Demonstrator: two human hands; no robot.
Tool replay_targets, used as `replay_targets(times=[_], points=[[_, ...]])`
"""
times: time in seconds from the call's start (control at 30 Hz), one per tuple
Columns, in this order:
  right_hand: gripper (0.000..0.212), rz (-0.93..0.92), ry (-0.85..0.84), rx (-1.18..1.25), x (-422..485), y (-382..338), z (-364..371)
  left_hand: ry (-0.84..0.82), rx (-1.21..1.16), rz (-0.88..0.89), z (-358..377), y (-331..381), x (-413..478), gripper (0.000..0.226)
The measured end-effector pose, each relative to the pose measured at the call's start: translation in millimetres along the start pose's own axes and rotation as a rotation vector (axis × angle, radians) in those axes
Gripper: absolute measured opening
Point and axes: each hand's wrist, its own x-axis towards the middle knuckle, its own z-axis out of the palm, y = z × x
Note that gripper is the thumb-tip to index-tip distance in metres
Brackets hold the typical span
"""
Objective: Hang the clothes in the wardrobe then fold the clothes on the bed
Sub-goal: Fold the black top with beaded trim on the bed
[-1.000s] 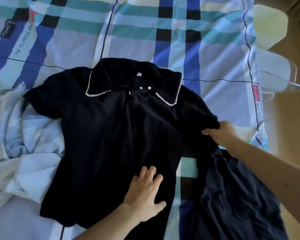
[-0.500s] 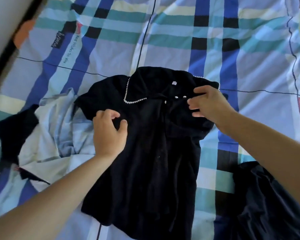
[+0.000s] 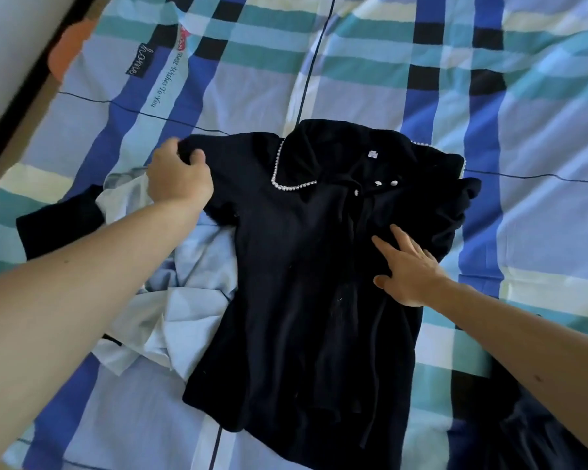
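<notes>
Black shirt (image 3: 286,300) on bed (image 3: 353,79): left hand (image 3: 179,179) pinches sleeve (image 3: 218,154), right hand (image 3: 408,269) presses flat.

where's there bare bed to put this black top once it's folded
Widest bare sheet lies beyond the black top's collar. Another strip runs right of its sleeve. Crowded: light blue garment and dark piece on the left, dark garment at the near right corner.

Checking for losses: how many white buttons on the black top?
3 buttons on the black top: two side by side under the collar, one lower left; folds may hide more.
</notes>
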Motion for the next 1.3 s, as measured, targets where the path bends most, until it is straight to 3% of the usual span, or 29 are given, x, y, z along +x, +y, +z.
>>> replay_targets(times=[0.13, 0.23, 0.33, 0.53, 0.6, 0.67, 0.73, 0.83, 0.93, 1.0, 1.1, 1.17, 1.3], points=[[0.086, 0.016, -0.014, 0.048, -3, -4, -3, -0.007, 0.031, 0.314, -4, 44, -20, 0.029], [0.086, 0.032, 0.015, 0.155, -5, -5, -4, -0.248, -0.122, 0.594, 10, 77, -52, 0.026], [0.082, 0.043, 0.126, 0.326, -7, -1, -6, -0.557, -0.1, 0.63, 34, 81, -79, 0.028], [0.062, 0.048, 0.382, 0.498, 1, 21, -14, -0.841, 0.408, 0.624, 77, 36, -80, 0.041], [0.059, 0.045, 0.501, 0.472, 10, 30, -23, -0.807, 0.47, 0.631, 88, 33, -72, 0.04], [0.067, 0.044, 0.618, 0.394, 25, 39, -41, -0.606, 0.521, 0.681, 102, 41, -55, 0.041], [0.087, 0.042, 0.668, 0.269, 45, 49, -65, -0.447, 0.573, 0.677, 115, 55, -33, 0.062], [0.131, 0.085, 0.466, 0.151, 78, 70, -92, -0.54, 0.601, 0.518, 137, 79, -6, 0.114], [0.142, 0.068, 0.244, 0.159, 96, 86, -99, -0.69, 0.626, 0.403, 155, 94, 8, 0.14], [0.126, 0.05, 0.226, 0.156, 95, 82, -96, -0.781, 0.634, 0.358, 158, 101, 9, 0.123], [0.062, 0.047, 0.162, 0.172, 89, 72, -88, -0.924, 0.674, 0.366, 154, 109, -5, 0.065], [0.037, 0.085, 0.224, 0.139, 75, 69, -94, -0.831, 0.7, 0.514, 144, 117, -14, 0.05], [0.021, 0.193, 0.501, 0.125, 39, 80, -137, -0.469, 0.669, 0.848, 108, 145, -14, 0.017]])
